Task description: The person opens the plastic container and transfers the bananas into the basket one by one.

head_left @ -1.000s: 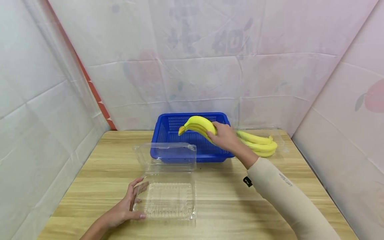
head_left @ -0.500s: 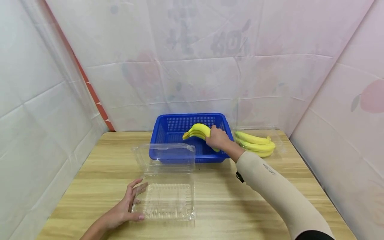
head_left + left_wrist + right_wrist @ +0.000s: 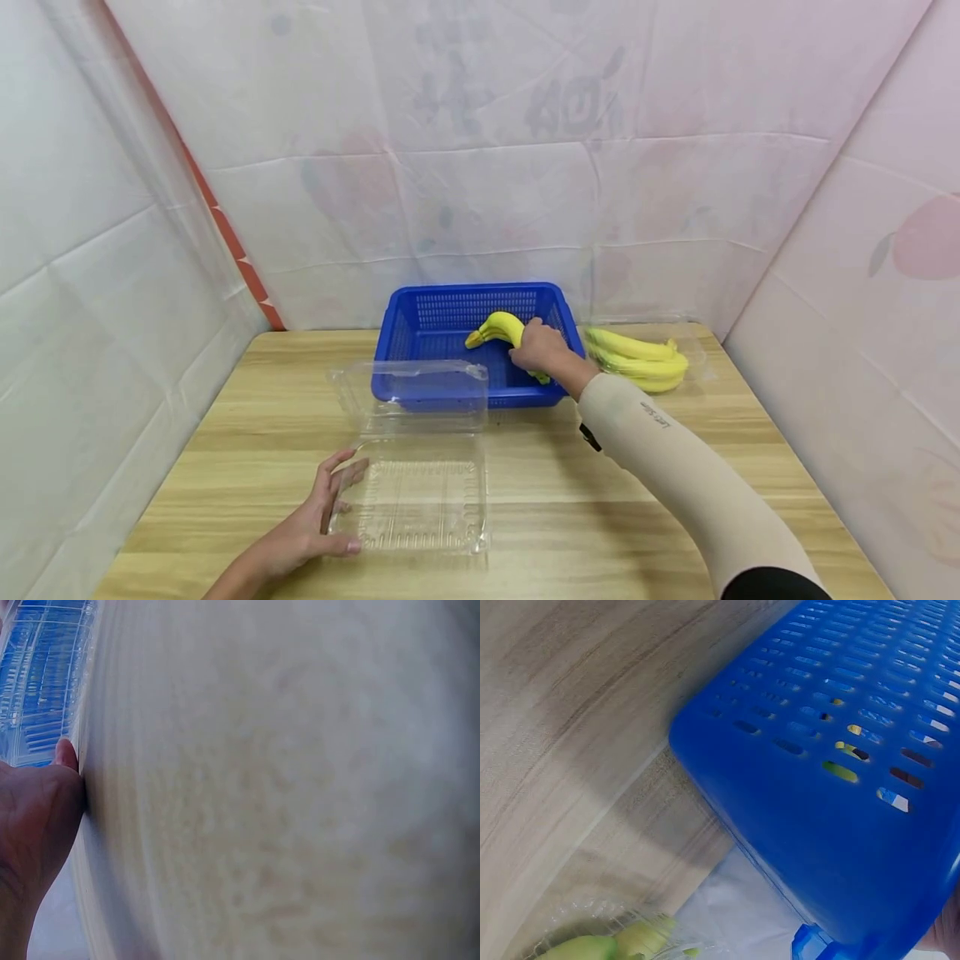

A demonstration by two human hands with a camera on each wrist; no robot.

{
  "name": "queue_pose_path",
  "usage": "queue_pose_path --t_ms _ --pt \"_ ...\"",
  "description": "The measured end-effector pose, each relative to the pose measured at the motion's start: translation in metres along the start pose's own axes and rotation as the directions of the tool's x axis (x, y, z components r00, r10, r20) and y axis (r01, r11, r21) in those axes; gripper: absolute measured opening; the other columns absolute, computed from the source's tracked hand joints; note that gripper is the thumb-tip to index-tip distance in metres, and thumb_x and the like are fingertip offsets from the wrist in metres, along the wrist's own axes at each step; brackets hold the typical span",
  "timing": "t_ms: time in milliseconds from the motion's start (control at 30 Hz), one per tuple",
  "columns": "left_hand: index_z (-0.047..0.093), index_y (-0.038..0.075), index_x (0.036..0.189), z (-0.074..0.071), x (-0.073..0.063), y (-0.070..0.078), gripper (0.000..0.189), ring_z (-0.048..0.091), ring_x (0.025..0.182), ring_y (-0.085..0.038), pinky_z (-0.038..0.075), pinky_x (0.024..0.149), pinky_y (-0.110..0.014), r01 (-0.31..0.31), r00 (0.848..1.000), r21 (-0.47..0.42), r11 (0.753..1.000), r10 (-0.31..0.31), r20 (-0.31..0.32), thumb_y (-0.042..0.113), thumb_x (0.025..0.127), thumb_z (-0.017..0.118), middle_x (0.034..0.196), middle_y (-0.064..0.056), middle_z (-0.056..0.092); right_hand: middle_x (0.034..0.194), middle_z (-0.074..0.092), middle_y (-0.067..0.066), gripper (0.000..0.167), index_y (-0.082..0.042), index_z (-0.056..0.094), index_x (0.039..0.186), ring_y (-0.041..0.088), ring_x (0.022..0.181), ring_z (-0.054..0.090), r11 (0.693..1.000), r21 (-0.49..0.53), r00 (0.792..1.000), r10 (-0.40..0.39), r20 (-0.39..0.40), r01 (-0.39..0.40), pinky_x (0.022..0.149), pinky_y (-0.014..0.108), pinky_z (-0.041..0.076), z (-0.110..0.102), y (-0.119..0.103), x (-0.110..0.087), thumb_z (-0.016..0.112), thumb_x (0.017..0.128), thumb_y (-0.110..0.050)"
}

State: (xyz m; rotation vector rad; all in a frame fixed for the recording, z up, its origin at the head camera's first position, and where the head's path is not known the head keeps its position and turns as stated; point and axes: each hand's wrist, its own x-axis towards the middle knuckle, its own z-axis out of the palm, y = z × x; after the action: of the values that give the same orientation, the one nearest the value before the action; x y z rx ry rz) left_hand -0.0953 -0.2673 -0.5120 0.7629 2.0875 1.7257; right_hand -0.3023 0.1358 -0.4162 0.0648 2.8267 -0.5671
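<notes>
My right hand [image 3: 542, 346] grips a bunch of yellow bananas [image 3: 502, 325], lowered into the right half of the blue plastic basket [image 3: 480, 289]. The stem end points left. Scraps of yellow show through the slots of the basket wall [image 3: 780, 802] in the right wrist view; the fingers are mostly hidden there. Nearer to me lies a clear plastic clamshell box [image 3: 420, 504], its lid [image 3: 427, 383] folded back toward the basket. My left hand [image 3: 306, 525] holds the left side of this box, thumb at its front corner and fingers along the side.
Right of the basket, more bananas [image 3: 645, 362] lie in another clear box [image 3: 701, 354] with its lid raised. The wooden table [image 3: 585, 533] ends against white printed sheets [image 3: 487, 200] at the back and sides.
My right hand has carried the bananas down and slightly to the right, from above the basket to inside it. The left hand and the clamshell box stay in place.
</notes>
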Motion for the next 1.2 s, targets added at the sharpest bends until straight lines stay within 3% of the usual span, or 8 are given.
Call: queue_pose_path --t_ms 67,167,333,633,833,900,1067,1200 --pt "-0.004 0.003 0.165 0.000 -0.001 -0.001 0.112 0.031 0.149 0.016 0.043 0.108 -0.021 -0.003 1.000 0.005 1.000 0.003 -0.001 -0.002 0.087 0.076 0.172 -0.027 0.022 0.118 0.070 0.021 0.072 0.009 0.041 0.151 0.038 0.110 0.069 1.000 -0.009 1.000 -0.003 -0.013 0.003 0.092 0.048 0.060 0.000 -0.001 0.000 0.065 0.104 -0.040" --pt "-0.004 0.003 0.166 -0.001 -0.001 -0.002 0.112 0.030 0.149 0.016 0.042 0.109 -0.020 -0.007 1.000 0.008 1.000 0.007 -0.003 -0.003 0.087 0.076 0.172 -0.022 0.025 0.096 0.071 0.014 0.047 0.003 0.061 0.121 0.028 0.083 0.069 1.000 -0.011 0.999 -0.016 -0.034 0.015 0.069 0.039 0.058 -0.001 0.000 0.000 0.066 0.102 -0.039" --pt "-0.004 0.004 0.166 -0.002 -0.001 -0.002 0.113 0.030 0.149 0.017 0.040 0.110 -0.018 0.000 1.000 0.011 1.000 0.000 -0.003 -0.003 0.087 0.076 0.171 -0.027 0.023 0.080 0.068 0.008 0.030 -0.005 0.067 0.095 0.020 0.065 0.065 1.000 0.002 0.999 -0.012 -0.041 0.012 0.054 0.029 0.051 -0.002 0.003 0.002 0.067 0.099 -0.035" --pt "-0.004 0.004 0.166 -0.002 -0.001 -0.003 0.113 0.031 0.148 0.018 0.040 0.110 -0.017 0.017 1.000 0.012 1.000 -0.017 -0.006 -0.002 0.087 0.077 0.168 -0.040 0.017 0.088 0.069 0.009 0.043 -0.005 0.068 0.102 0.021 0.070 0.066 0.998 -0.057 0.998 -0.017 -0.061 0.013 0.055 0.029 0.051 -0.003 0.004 0.002 0.066 0.102 -0.048" --pt "-0.004 0.005 0.166 -0.001 -0.001 -0.002 0.113 0.031 0.148 0.018 0.041 0.110 -0.018 0.024 1.000 0.014 1.000 -0.024 -0.008 -0.002 0.088 0.076 0.168 -0.039 0.017 0.088 0.068 0.010 0.053 -0.009 0.067 0.089 0.024 0.073 0.067 0.992 -0.124 0.994 -0.040 -0.100 0.028 0.058 0.034 0.053 -0.001 0.002 -0.001 0.063 0.102 -0.060" --pt "-0.004 0.005 0.166 -0.001 -0.001 -0.002 0.112 0.030 0.148 0.018 0.041 0.110 -0.018 0.022 1.000 0.014 1.000 -0.022 -0.007 -0.002 0.088 0.076 0.171 -0.032 0.020 0.090 0.068 0.010 0.054 -0.009 0.066 0.088 0.026 0.075 0.066 0.992 -0.124 0.992 -0.047 -0.114 0.033 0.061 0.035 0.054 -0.002 0.001 -0.002 0.063 0.102 -0.060" --pt "-0.005 0.004 0.165 0.000 -0.001 0.000 0.113 0.029 0.148 0.018 0.040 0.109 -0.018 0.019 1.000 0.005 1.000 -0.019 0.000 -0.002 0.087 0.076 0.173 -0.006 0.027 0.096 0.067 0.013 0.056 -0.003 0.064 0.106 0.028 0.080 0.068 0.993 -0.111 0.988 -0.051 -0.145 0.035 0.064 0.038 0.057 -0.009 0.000 -0.008 0.064 0.102 -0.059" --pt "-0.006 0.002 0.165 0.001 0.000 0.002 0.113 0.030 0.149 0.017 0.040 0.109 -0.019 0.028 1.000 -0.004 1.000 -0.028 0.001 -0.002 0.087 0.076 0.173 -0.020 0.023 0.104 0.070 0.019 0.067 0.003 0.059 0.123 0.037 0.092 0.072 0.990 -0.138 0.981 -0.054 -0.187 0.028 0.076 0.048 0.061 -0.014 -0.001 -0.017 0.061 0.103 -0.060"
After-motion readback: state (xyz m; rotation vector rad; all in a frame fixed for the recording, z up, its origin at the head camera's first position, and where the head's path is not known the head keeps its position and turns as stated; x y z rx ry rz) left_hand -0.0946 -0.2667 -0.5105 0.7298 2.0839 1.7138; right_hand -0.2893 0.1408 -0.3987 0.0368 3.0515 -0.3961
